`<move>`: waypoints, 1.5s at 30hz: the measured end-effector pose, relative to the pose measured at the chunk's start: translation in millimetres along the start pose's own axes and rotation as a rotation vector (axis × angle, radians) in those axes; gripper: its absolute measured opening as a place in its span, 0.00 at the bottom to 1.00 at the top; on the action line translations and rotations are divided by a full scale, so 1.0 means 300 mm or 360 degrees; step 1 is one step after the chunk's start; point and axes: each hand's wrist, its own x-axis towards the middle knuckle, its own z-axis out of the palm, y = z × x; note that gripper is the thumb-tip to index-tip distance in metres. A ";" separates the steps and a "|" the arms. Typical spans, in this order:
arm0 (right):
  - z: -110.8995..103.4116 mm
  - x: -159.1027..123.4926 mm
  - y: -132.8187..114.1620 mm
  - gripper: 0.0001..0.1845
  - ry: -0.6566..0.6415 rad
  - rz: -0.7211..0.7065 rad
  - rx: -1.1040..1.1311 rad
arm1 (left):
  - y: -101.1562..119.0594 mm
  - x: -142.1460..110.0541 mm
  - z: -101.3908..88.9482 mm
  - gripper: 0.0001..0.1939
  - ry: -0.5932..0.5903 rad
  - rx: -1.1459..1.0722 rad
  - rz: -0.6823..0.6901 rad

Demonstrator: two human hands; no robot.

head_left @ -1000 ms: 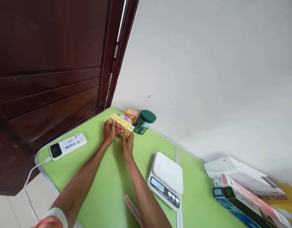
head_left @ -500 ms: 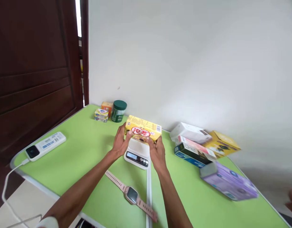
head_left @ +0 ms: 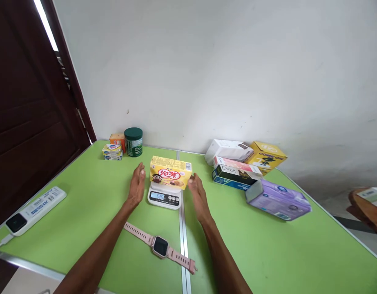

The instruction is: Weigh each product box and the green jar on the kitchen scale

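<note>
A yellow snack box [head_left: 171, 173] with red lettering rests on a white digital kitchen scale [head_left: 164, 199], whose lit display shows digits. Left of the box, my left hand [head_left: 137, 183] is upright with its fingers stretched out, a small gap away from it. On the other side my right hand [head_left: 199, 194] is beside the box's right end, its fingers loosely extended and slightly blurred; whether a fingertip still touches the box I cannot tell. In front of the scale lies a smartwatch [head_left: 160, 246] with a pink strap.
On the green table [head_left: 93, 212], a green-lidded jar [head_left: 133, 142] and small boxes [head_left: 112, 151] stand at the back left. A white power-bank-like device [head_left: 36, 211] lies at left. Several cartons and a purple tissue pack [head_left: 278, 200] sit on the right.
The yellow box has come down onto the scale, and the display now shows a reading. My left hand has let go and moved outward; my right hand has loosened. The view has shifted.
</note>
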 end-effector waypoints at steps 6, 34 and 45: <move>-0.049 0.019 0.097 0.41 0.0250 0.0018 -0.0345 | -0.106 0.057 -0.041 0.50 0.0148 -0.0214 -0.0335; 0.114 -0.078 0.006 0.35 0.0264 -0.0481 -0.0317 | 0.064 -0.072 0.030 0.45 -0.0186 0.0253 0.0348; -0.111 -0.088 -0.092 0.39 0.0594 -0.0305 -0.0279 | 0.268 -0.198 0.276 0.44 -0.0645 0.0042 0.0293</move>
